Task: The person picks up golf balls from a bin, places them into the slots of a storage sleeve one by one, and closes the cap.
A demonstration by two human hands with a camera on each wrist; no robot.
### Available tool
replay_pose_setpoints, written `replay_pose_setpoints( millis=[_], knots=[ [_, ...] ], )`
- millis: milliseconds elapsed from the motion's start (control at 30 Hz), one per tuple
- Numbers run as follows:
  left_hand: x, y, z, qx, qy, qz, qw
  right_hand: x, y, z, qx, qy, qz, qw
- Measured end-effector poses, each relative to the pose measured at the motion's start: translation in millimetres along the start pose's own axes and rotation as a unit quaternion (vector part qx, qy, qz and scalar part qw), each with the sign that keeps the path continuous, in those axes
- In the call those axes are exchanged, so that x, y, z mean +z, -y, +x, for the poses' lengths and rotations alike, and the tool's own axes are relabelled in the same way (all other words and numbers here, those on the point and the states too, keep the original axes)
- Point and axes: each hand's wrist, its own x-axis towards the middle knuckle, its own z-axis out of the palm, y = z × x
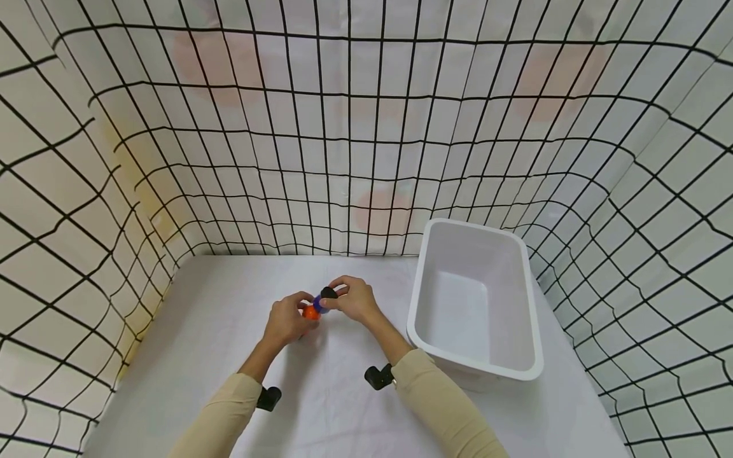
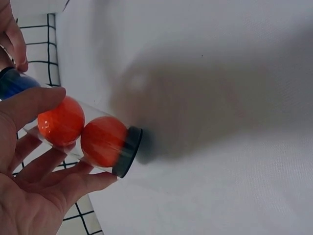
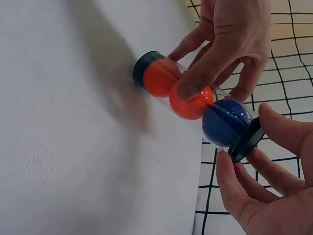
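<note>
A clear tube [image 3: 167,104] holds two orange balls [image 3: 191,103] and one blue ball [image 3: 226,122] in a row. Dark caps close both ends. My left hand [image 1: 288,319] grips the tube around its middle, thumb on one side and fingers beneath, as the left wrist view shows. At the blue ball's end, my right hand [image 1: 356,300] pinches the black cap [image 3: 247,140] between thumb and fingers. The other cap [image 2: 128,152] points away from the right hand, near the left fingertips. The tube is tilted above the white table.
A white plastic bin [image 1: 472,299] stands to the right of the hands on the white-covered table [image 1: 217,286]. Black grid netting [image 1: 349,133] encloses the back and both sides. Small dark devices [image 1: 380,377] are worn at both wrists.
</note>
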Motion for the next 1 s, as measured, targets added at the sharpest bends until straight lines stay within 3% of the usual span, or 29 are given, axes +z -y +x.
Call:
replay_pose_setpoints(
  millis=[333, 633, 1000],
  knots=[
    [-0.4, -0.4, 0.1, 0.002, 0.002, -0.004, 1.0000, -2.2, 1.7, -0.9, -0.004, 0.006, -0.003, 1.0000],
    [-1.9, 1.9, -0.5, 0.034, -0.014, -0.005, 0.9993, -1.4, 3.0, 0.8, -0.006, 0.004, 0.000, 1.0000],
    [-2.2, 3.5, -1.0, 0.026, -0.009, -0.014, 0.9995, -1.7, 4.6, 0.9, 0.005, 0.025, 0.009, 0.9996]
  ],
)
